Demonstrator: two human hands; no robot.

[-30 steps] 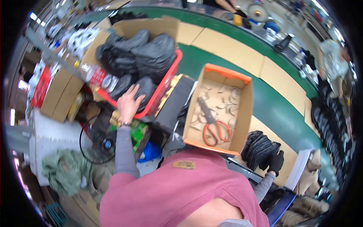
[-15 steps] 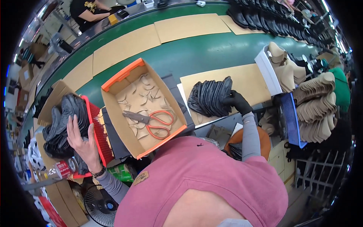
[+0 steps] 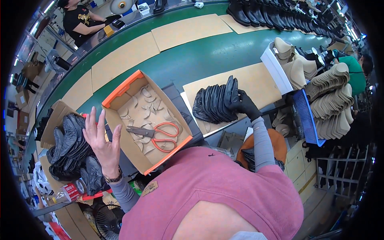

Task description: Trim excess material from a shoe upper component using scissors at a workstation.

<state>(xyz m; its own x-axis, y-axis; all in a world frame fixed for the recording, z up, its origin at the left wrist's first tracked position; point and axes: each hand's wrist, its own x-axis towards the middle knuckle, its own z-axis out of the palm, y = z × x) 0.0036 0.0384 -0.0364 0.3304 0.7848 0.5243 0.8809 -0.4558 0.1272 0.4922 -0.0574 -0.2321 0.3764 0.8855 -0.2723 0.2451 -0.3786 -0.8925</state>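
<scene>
My left hand (image 3: 103,141) is bare, raised and open with fingers apart, beside the left wall of an orange-rimmed cardboard box (image 3: 120,89). Inside the box lie orange-handled scissors (image 3: 157,134) among several tan cut-out pieces. My right hand (image 3: 241,102) wears a black glove and grips the right end of a row of black leather pieces (image 3: 212,105) standing on a cardboard sheet (image 3: 260,82). A red basket (image 3: 90,195) with more black leather pieces (image 3: 70,150) sits to the left of my left hand.
A green conveyor belt (image 3: 200,56) carries cardboard sheets. Tan shoe parts (image 3: 332,96) are stacked at the right by a blue tray (image 3: 306,116). Black boots (image 3: 260,12) line the far side. A person in black (image 3: 80,20) works at the far left; another in green (image 3: 358,68) at right.
The view has swung right from the basket toward the belt. My left hand has left the basket and lifted open beside the box. My right hand has stayed on the black leather pieces.
</scene>
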